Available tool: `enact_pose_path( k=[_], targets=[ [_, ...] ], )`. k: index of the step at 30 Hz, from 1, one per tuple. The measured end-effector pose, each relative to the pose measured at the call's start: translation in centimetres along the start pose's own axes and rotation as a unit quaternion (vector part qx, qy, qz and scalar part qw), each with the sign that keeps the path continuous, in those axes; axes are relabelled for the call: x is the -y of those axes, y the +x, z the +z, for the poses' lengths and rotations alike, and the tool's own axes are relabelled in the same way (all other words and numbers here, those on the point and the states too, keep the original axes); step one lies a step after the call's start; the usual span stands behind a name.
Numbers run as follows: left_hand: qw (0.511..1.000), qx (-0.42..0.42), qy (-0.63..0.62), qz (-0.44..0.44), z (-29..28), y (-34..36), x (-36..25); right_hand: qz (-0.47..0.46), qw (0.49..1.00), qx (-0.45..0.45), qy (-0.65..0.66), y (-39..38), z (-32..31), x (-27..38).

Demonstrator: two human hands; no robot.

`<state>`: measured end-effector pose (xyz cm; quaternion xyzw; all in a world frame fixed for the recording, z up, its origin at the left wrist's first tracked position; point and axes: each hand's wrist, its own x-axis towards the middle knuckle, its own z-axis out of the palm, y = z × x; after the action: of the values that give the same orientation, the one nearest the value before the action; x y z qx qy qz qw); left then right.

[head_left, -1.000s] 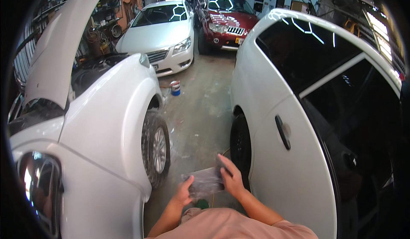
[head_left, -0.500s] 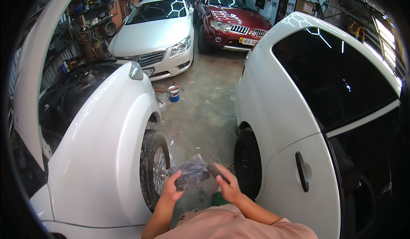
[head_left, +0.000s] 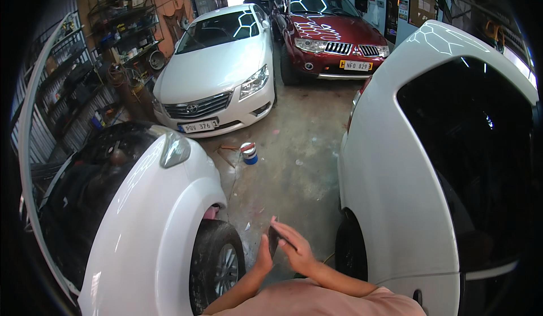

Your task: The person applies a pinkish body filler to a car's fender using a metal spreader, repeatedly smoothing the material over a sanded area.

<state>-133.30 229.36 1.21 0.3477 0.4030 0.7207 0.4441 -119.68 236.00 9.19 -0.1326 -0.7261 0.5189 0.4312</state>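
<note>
Both hands close together at lower center, over the gap between two white cars. Left hand (head_left: 263, 255) upright, fingers straight, lying along a dark flat sheet (head_left: 273, 241) seen nearly edge-on; can't tell if its fingers close on the sheet. Right hand (head_left: 300, 252) angled in from the right, pinching a thin dark block (head_left: 288, 239) between thumb and fingers, fingertips reaching over the top of the sheet. Sheet sits between the two hands; block is just to its right, mostly covered by the right hand. Whether sheet and block touch: unclear.

Pink shirt (head_left: 311, 299) at the bottom edge. Left: white front fender (head_left: 153, 220) with clear headlight (head_left: 176, 149), hood (head_left: 27, 129) raised at far left, engine bay (head_left: 104, 163) exposed. Front wheel (head_left: 209, 265) near the left forearm; pink item (head_left: 211, 212) in the arch above the tire. Right: rear side of another white car (head_left: 390, 163), dark window (head_left: 475, 129), rear wheel (head_left: 350, 251) near the right forearm.

Ahead on the concrete floor (head_left: 294, 186): blue-and-white can (head_left: 249, 154), upright, stick (head_left: 229, 147) just left of it. Behind: white sedan (head_left: 212, 70), red SUV (head_left: 334, 33) to its right, both facing the camera. Cluttered shelves (head_left: 121, 22) upper left.
</note>
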Motion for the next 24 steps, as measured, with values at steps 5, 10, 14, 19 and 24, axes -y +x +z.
enact_pose_path(
  k=[5,10,14,19,24],
  targets=[
    [0.933,0.179,0.312,-0.022,3.2,11.1,-1.0,-0.009,0.977,0.127,-0.17,6.4,-8.3,-5.1],
    [0.934,0.145,0.324,-0.039,0.0,19.5,8.7,-0.115,0.96,0.136,-0.215,11.9,-11.4,-7.8],
    [0.961,0.148,0.227,-0.055,2.8,24.6,6.3,-0.081,0.963,0.052,-0.252,15.3,-13.4,-13.0],
    [0.942,0.186,0.275,0.038,3.0,32.5,9.0,-0.031,0.952,-0.036,-0.303,22.5,-17.8,-19.6],
    [0.92,0.236,0.301,0.088,-2.2,44.6,15.0,-0.074,0.949,0.017,-0.306,29.8,-17.5,-20.3]
  ],
)
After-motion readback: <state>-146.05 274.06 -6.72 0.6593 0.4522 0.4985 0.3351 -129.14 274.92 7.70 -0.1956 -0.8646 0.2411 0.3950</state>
